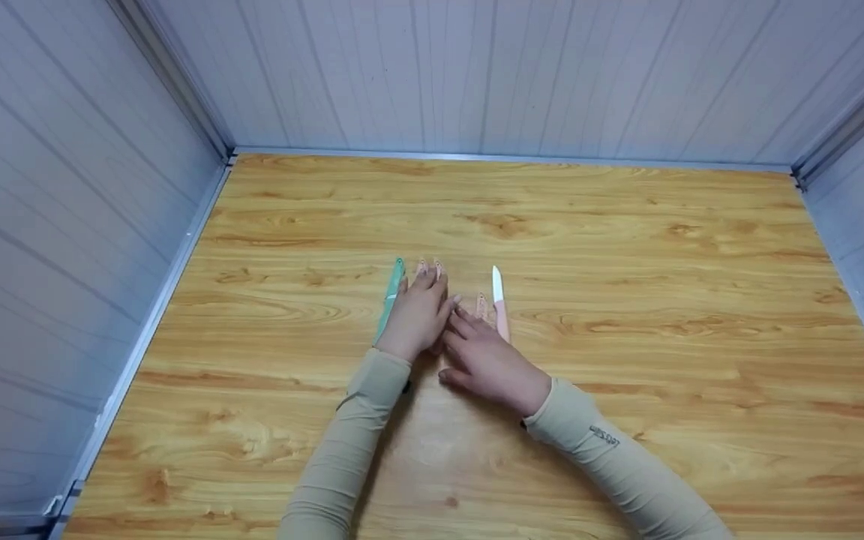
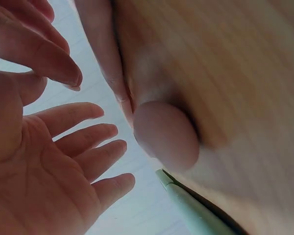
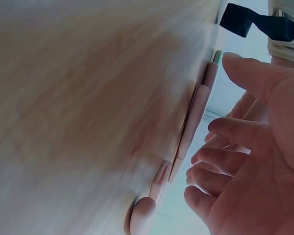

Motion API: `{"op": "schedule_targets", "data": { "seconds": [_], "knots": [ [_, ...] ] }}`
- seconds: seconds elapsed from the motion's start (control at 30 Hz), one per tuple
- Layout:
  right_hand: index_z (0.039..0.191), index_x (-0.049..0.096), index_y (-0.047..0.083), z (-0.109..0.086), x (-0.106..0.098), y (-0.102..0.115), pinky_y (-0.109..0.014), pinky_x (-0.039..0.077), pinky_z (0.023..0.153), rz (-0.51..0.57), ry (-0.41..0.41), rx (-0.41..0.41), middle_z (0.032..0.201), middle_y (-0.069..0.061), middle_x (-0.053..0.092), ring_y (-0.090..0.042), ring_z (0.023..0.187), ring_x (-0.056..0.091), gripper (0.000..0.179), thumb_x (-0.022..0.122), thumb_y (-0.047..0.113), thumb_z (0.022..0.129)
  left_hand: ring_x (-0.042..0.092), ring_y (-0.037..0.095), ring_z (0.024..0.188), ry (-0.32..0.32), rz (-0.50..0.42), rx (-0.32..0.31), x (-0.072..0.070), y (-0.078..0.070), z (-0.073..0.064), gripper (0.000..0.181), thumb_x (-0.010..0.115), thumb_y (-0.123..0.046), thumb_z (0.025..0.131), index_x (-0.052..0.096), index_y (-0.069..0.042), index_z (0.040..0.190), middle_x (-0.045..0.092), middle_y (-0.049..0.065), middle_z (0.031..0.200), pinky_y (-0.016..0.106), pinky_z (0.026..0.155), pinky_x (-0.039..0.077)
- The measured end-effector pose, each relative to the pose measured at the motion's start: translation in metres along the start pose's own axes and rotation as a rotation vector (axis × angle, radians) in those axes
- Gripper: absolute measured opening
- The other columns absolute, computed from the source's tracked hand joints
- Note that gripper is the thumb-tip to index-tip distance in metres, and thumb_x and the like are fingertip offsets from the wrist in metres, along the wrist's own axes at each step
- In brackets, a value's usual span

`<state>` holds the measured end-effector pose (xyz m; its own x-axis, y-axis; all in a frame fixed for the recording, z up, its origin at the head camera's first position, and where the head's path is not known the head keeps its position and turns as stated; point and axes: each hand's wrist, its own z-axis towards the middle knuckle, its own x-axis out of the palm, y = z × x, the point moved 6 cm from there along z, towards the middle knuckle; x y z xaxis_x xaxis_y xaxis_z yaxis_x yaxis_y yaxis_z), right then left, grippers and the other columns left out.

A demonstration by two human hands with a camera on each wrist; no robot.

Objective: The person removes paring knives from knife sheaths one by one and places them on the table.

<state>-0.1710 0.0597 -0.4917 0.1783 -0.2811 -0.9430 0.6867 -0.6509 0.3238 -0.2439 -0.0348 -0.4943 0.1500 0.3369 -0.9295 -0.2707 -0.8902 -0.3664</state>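
My left hand [image 1: 418,315] hovers palm down over pink, narrow pieces [image 1: 422,266] whose tips show past its fingers, the rest hidden below it. A green knife [image 1: 389,298] lies just left of it. My right hand [image 1: 493,366] is close beside, its fingers near the left thumb. Beyond its knuckles lie a speckled pink sheath [image 1: 481,304] and a pink-handled knife [image 1: 501,307] with a bare white blade. In the left wrist view, the left fingers [image 2: 105,129] are spread above a rounded pink handle end [image 2: 166,134]. The right fingers [image 3: 215,161] hang loosely bent, gripping nothing.
The wood-grain table [image 1: 664,300] is bounded by pale panels at the back [image 1: 447,82], left [image 1: 49,225] and right. A dark strap [image 3: 259,22] hangs from the left sleeve in the right wrist view.
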Motion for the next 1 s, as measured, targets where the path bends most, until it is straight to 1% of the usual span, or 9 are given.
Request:
{"op": "schedule_targets", "data": {
  "seconds": [0.13,0.3,0.5,0.67,0.83,0.87,1.0],
  "knots": [
    [0.141,0.043,-0.001,0.002,0.001,0.000,-0.046,0.022,0.112,0.007,-0.008,-0.008,0.150,-0.017,0.033,-0.034,0.139,0.024,0.070,0.069,0.033,0.086,0.026,0.031,0.139,0.010,0.023,0.004,0.001,0.000,0.003,0.056,0.041,-0.040,0.102,0.042,-0.002,0.143,0.034,0.017,0.149,0.053,0.113,0.014],
    [0.141,0.044,0.000,0.004,0.001,0.000,-0.045,0.024,0.112,0.004,0.002,0.001,0.149,-0.017,0.033,-0.034,0.138,0.026,0.069,0.070,0.032,0.085,0.025,0.030,0.140,0.033,0.038,0.008,0.002,0.000,0.007,0.056,0.040,-0.042,0.102,0.042,-0.003,0.143,0.033,0.016,0.150,0.054,0.112,0.014],
    [0.136,0.049,0.001,0.009,0.000,0.000,-0.046,0.025,0.111,0.008,0.004,-0.008,0.147,-0.017,0.037,-0.033,0.138,0.027,0.064,0.071,0.029,0.083,0.026,0.029,0.140,0.060,0.053,0.015,0.002,0.001,0.012,0.057,0.036,-0.044,0.102,0.043,-0.004,0.142,0.034,0.015,0.149,0.053,0.113,0.014],
    [0.136,0.050,0.003,0.012,0.002,0.000,-0.046,0.027,0.110,0.006,0.010,-0.009,0.148,-0.016,0.035,-0.032,0.138,0.027,0.063,0.072,0.027,0.082,0.026,0.028,0.139,0.082,0.057,0.023,0.003,0.002,0.017,0.055,0.037,-0.042,0.103,0.045,-0.003,0.141,0.037,0.015,0.148,0.052,0.113,0.014],
    [0.124,0.057,0.003,0.015,0.003,0.000,-0.046,0.030,0.108,0.003,-0.001,-0.017,0.145,-0.017,0.039,-0.033,0.135,0.032,0.052,0.073,0.026,0.081,0.026,0.027,0.139,0.107,0.066,0.023,0.005,0.002,0.020,0.055,0.036,-0.042,0.103,0.045,-0.003,0.141,0.036,0.015,0.148,0.050,0.113,0.015],
    [0.124,0.057,0.003,0.015,0.003,0.000,-0.046,0.030,0.108,0.000,0.002,-0.017,0.144,-0.017,0.040,-0.033,0.135,0.032,0.052,0.073,0.026,0.081,0.026,0.027,0.139,0.111,0.066,0.021,0.006,0.002,0.020,0.055,0.036,-0.042,0.103,0.044,-0.003,0.142,0.036,0.015,0.149,0.050,0.113,0.015],
    [0.117,0.060,0.003,0.018,0.002,0.001,-0.045,0.031,0.107,-0.001,-0.009,-0.028,0.141,-0.017,0.044,-0.033,0.133,0.035,0.043,0.073,0.024,0.081,0.028,0.027,0.139,0.110,0.075,0.030,0.006,0.002,0.022,0.055,0.036,-0.040,0.104,0.045,-0.001,0.141,0.037,0.016,0.148,0.047,0.114,0.015]
  ]
}}
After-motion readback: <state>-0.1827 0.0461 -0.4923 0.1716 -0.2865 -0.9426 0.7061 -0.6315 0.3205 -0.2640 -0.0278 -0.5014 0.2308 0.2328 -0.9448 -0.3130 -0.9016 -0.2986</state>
